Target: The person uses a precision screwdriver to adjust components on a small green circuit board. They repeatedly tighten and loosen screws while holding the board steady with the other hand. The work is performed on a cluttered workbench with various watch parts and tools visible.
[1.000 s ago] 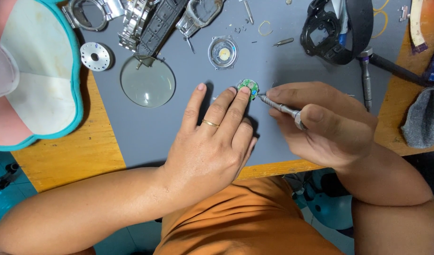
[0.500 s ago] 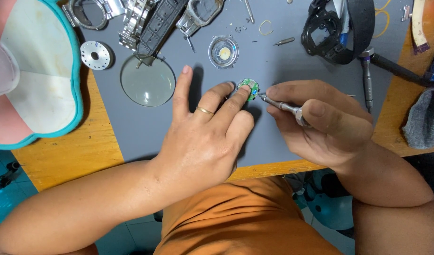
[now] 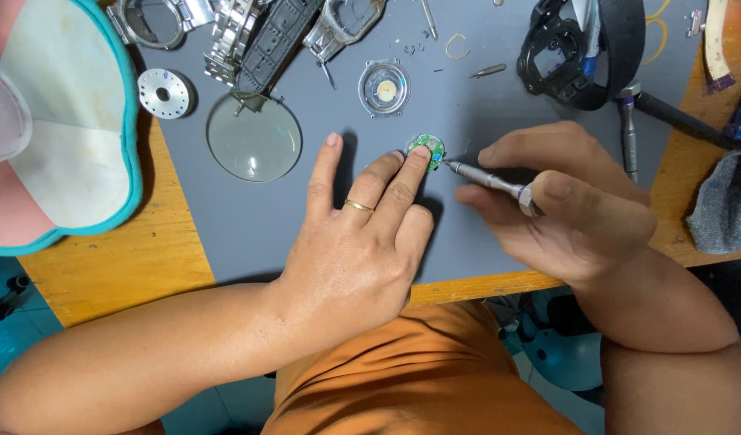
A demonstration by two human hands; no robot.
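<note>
My left hand (image 3: 350, 250) has spread flat, fingers (image 3: 419, 157) pinning the little green watch part (image 3: 428, 151) on the grey surface (image 3: 225, 217). My right hand (image 3: 568, 205) pinches a thin screwdriver (image 3: 487, 179), now touching it. I think it is steady.

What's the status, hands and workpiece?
Left hand pins the small green round module on the grey mat. Right hand holds a thin screwdriver, tip at module. Nothing blocking.
</note>
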